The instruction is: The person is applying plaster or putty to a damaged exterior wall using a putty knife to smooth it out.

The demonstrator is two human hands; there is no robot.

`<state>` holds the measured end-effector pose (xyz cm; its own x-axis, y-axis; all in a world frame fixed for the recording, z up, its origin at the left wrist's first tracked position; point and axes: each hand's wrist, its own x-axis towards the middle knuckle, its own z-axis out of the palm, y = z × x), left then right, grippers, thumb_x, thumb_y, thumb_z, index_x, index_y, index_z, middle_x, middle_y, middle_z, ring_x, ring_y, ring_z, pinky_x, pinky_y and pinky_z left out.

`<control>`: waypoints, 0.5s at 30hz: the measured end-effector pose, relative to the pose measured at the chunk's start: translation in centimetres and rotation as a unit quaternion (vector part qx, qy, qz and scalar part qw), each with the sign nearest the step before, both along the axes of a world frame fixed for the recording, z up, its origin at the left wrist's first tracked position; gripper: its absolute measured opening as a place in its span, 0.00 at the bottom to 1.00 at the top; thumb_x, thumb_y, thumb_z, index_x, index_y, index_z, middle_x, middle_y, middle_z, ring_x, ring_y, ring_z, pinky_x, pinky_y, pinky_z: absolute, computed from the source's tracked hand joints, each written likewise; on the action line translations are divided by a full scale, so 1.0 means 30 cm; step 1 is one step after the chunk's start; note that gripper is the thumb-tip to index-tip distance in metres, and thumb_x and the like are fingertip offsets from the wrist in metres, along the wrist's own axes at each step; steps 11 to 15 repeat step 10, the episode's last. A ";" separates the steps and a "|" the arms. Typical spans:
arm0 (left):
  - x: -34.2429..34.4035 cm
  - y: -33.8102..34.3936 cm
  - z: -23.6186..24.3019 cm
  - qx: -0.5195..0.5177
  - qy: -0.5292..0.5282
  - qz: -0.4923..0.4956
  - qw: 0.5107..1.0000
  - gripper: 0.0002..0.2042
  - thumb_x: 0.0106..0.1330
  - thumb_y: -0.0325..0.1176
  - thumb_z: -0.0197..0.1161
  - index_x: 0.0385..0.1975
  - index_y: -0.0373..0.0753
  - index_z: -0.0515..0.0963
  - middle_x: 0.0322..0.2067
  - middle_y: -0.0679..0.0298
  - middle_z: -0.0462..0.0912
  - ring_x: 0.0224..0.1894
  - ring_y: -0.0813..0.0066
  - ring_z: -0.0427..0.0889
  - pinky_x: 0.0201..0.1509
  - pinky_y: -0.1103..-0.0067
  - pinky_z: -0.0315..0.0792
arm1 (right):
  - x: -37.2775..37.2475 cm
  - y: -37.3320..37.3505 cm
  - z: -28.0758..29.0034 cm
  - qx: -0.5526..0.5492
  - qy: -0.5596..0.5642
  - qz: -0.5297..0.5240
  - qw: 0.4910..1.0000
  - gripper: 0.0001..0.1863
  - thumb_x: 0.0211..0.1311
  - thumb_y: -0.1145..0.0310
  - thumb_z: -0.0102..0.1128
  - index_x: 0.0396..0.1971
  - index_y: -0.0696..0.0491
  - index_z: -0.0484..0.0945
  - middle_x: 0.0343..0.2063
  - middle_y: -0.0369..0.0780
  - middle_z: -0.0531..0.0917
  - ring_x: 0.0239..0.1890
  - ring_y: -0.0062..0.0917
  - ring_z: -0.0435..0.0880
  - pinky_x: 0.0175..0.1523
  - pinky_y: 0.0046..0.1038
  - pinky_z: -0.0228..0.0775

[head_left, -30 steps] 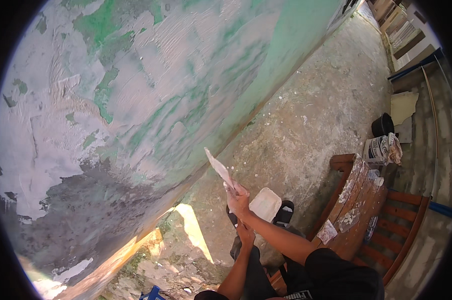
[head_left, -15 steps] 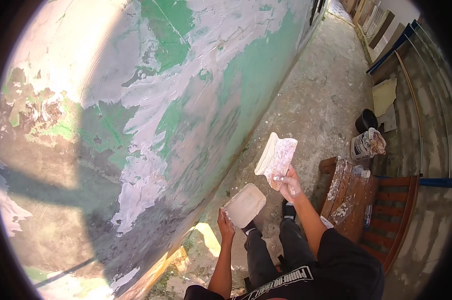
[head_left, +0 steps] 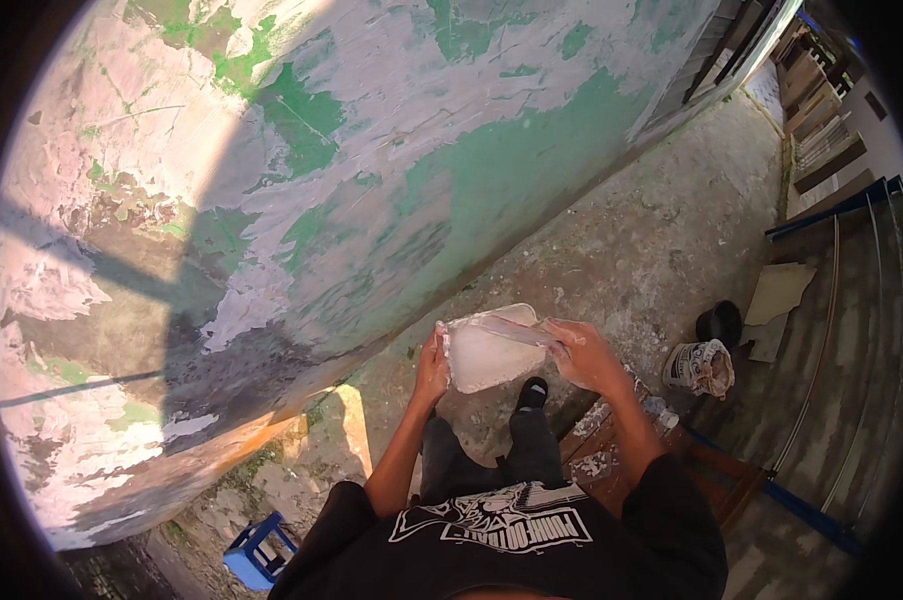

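My left hand [head_left: 433, 366] grips the left edge of a pale, shallow rectangular tray [head_left: 482, 365] smeared with whitish putty. My right hand [head_left: 582, 356] is closed on a putty-coated spreader [head_left: 515, 330], which lies slantwise over the tray's far right part and seems to touch it. White smears mark the fingers. To the left and ahead rises a green wall [head_left: 472, 185] with broad, uneven patches of pale putty; both hands are apart from it.
A putty-spattered wooden bench [head_left: 592, 466] stands close by my right forearm. Beyond it are a white bucket [head_left: 694, 368] with a crumpled bag, a black bucket [head_left: 720, 323] and a pale broken board [head_left: 780, 290]. A blue stool [head_left: 259, 552] sits at lower left.
The spreader, held up apart from the tray with putty on it, has come down and left onto the tray. The tray has risen toward it, and the view has shifted.
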<state>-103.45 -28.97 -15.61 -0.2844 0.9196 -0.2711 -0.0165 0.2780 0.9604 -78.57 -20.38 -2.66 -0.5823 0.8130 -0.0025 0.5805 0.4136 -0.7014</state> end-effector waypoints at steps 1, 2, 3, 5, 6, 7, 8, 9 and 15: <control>0.021 -0.004 -0.065 -0.003 0.027 0.034 0.999 0.28 0.73 0.51 0.34 0.46 0.28 0.70 0.41 0.59 0.76 0.45 0.74 0.70 0.56 0.79 0.62 | -0.007 0.017 0.049 0.015 -0.056 0.059 0.997 0.19 0.55 0.71 0.58 0.49 0.55 0.75 0.48 0.45 0.78 0.47 0.40 0.78 0.54 0.37 0.66; 0.073 0.012 -0.028 -0.009 0.020 0.042 0.999 0.28 0.73 0.51 0.34 0.46 0.28 0.70 0.41 0.59 0.76 0.45 0.74 0.70 0.56 0.79 0.62 | 0.019 0.029 0.091 0.031 -0.118 0.101 0.987 0.19 0.54 0.72 0.57 0.49 0.53 0.75 0.48 0.43 0.78 0.47 0.38 0.78 0.52 0.36 0.67; 0.118 0.035 0.006 0.000 -0.009 0.029 1.000 0.29 0.73 0.52 0.34 0.47 0.28 0.71 0.42 0.58 0.77 0.46 0.74 0.70 0.56 0.79 0.62 | 0.049 0.053 0.078 0.096 -0.143 0.154 0.973 0.23 0.49 0.76 0.55 0.49 0.48 0.76 0.46 0.38 0.80 0.43 0.35 0.79 0.46 0.36 0.67; 0.203 0.044 0.131 -0.001 -0.045 0.023 0.999 0.29 0.73 0.52 0.34 0.47 0.28 0.71 0.43 0.58 0.77 0.46 0.75 0.71 0.57 0.79 0.62 | 0.081 0.080 0.089 0.136 -0.141 0.182 0.964 0.23 0.48 0.77 0.54 0.48 0.47 0.76 0.43 0.37 0.81 0.39 0.35 0.80 0.41 0.35 0.70; 0.241 0.054 0.220 -0.017 -0.072 0.033 0.997 0.30 0.73 0.53 0.34 0.48 0.29 0.72 0.43 0.57 0.77 0.46 0.75 0.71 0.57 0.79 0.61 | 0.103 0.097 0.095 0.184 -0.133 0.200 0.953 0.24 0.46 0.78 0.52 0.47 0.47 0.77 0.40 0.37 0.82 0.34 0.36 0.82 0.35 0.35 0.73; 0.262 0.068 0.264 -0.029 -0.096 0.045 0.994 0.30 0.72 0.54 0.34 0.49 0.30 0.72 0.44 0.56 0.77 0.47 0.76 0.71 0.58 0.79 0.61 | 0.121 0.120 0.100 0.206 -0.113 0.218 0.947 0.24 0.46 0.78 0.52 0.47 0.47 0.77 0.38 0.36 0.82 0.32 0.36 0.82 0.32 0.34 0.74; 0.283 0.075 0.259 -0.030 -0.101 0.051 0.993 0.30 0.72 0.54 0.34 0.49 0.30 0.72 0.44 0.56 0.77 0.47 0.76 0.71 0.58 0.79 0.61 | 0.145 0.129 0.107 0.204 -0.116 0.225 0.946 0.24 0.46 0.78 0.52 0.47 0.47 0.77 0.38 0.36 0.82 0.32 0.36 0.82 0.32 0.34 0.74; 0.303 0.081 0.233 -0.026 -0.119 0.062 0.991 0.31 0.71 0.56 0.36 0.50 0.31 0.72 0.44 0.56 0.78 0.47 0.77 0.71 0.58 0.79 0.61 | 0.170 0.137 0.116 0.206 -0.120 0.235 0.942 0.24 0.46 0.78 0.52 0.47 0.47 0.77 0.39 0.36 0.82 0.32 0.35 0.82 0.33 0.34 0.74; 0.310 0.084 0.205 -0.020 -0.134 0.075 0.988 0.31 0.70 0.57 0.38 0.50 0.32 0.72 0.44 0.56 0.78 0.47 0.77 0.71 0.58 0.79 0.60 | 0.180 0.144 0.130 0.208 -0.121 0.244 0.939 0.24 0.45 0.77 0.52 0.47 0.47 0.77 0.39 0.37 0.82 0.32 0.35 0.82 0.35 0.34 0.75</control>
